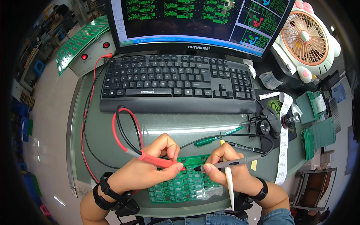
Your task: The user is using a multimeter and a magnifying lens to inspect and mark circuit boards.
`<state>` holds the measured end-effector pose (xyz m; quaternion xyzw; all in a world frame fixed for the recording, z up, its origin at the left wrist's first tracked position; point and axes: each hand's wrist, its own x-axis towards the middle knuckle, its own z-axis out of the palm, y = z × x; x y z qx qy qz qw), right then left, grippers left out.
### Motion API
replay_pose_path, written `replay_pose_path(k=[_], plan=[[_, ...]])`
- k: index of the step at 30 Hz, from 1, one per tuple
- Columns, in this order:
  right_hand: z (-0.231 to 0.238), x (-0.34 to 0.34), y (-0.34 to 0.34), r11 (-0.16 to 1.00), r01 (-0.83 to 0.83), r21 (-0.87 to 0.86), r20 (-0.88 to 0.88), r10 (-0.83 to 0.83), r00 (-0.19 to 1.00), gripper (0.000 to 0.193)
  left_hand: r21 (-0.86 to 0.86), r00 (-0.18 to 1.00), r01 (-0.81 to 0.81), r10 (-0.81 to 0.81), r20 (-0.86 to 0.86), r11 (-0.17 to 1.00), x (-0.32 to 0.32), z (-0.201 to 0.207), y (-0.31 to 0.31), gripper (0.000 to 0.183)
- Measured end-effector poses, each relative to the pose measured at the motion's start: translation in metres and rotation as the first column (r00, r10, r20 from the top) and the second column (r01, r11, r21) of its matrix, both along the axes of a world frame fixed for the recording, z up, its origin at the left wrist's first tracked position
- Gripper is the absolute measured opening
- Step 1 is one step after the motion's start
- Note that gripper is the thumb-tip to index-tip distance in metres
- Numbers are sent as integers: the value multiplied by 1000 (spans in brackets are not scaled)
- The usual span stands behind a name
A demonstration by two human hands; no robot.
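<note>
Glass-covered tabletop (pixel 112 123) at an electronics workstation, monitor (pixel 195 22) at rear showing green circuit-layout graphics, black keyboard (pixel 176 84) below it. Pink-and-white desk fan (pixel 305 39) at rear right; stacks of green boards (pixel 320 133) and a long paper strip (pixel 283 146) at right edge; grey tester box (pixel 92 52) with red buttons at rear left, green panel lying on top of it. Green pen (pixel 217 138) and small black loupe (pixel 264 126) between keyboard and hands. Green circuit board panel (pixel 183 183) flat at near edge of tabletop, directly under both hands, partly covered by them. Left hand (pixel 144 170) clenched around red test probe (pixel 159 162) in a pen grip, red lead looping back toward tester box; tip pointing right, down at the panel's upper area. Right hand (pixel 230 167) grasping grey test probe (pixel 225 164) likewise, tip pointing left; also pinning a white pointed stick (pixel 228 183) that runs down toward the near edge. Two probe tips close together, just apart, over the same region of the panel; actual contact with pads too small to confirm. Judged step: point-to-point probing of one circuit on the panel, mid-measurement. Next move judged to call for small, steady repositioning of tips onto adjacent pads without slipping or bridging neighbours, panel kept still.
</note>
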<state>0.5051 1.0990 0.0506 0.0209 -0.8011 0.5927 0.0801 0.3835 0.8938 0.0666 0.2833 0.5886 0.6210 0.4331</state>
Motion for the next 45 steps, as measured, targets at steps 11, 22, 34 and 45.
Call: replay_pose_path(k=[11, 22, 34, 45], plan=[[3, 0, -1, 1000, -5, -31, 5, 5, 1000, 22, -28, 996, -27, 25, -82, 999, 3, 4, 0, 27], [5, -1, -2, 999, 15, 50, -31, -14, 999, 22, -37, 994, -38, 34, -108, 999, 5, 4, -1, 27], [21, -12, -6, 998, 54, 24, 136, -56, 989, 26, -62, 983, 18, -29, -181, 998, 5, 14, 3, 33], [42, 0, 5, 901, -290, 321, 59, 287, 956, 38, -38, 999, -28, 27, -28, 999, 6, -4, -4, 26]])
